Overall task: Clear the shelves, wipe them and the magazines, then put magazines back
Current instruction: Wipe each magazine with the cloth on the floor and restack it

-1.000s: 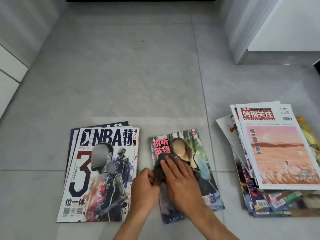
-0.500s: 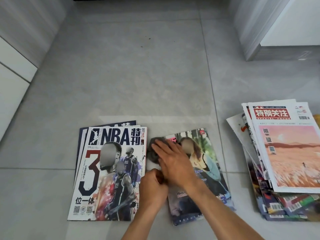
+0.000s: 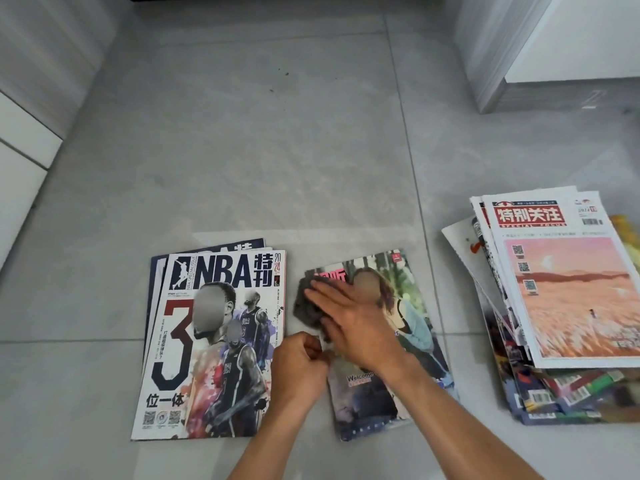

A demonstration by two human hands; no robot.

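Glossy magazine [image 3: 408, 327] lies flat under crumpled grey cloth [image 3: 306, 308], right hand [image 3: 353, 323] spread pressing, left hand [image 3: 298, 365] pinching its edge

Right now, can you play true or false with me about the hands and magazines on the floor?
1. The right hand presses a dark cloth on the middle magazine. True.
2. The left hand lies flat on the NBA magazine. False: it is curled at the middle magazine's left edge.
3. The biggest pile sits on the right. True.
4. The cloth is bright yellow. False: it is dark grey.
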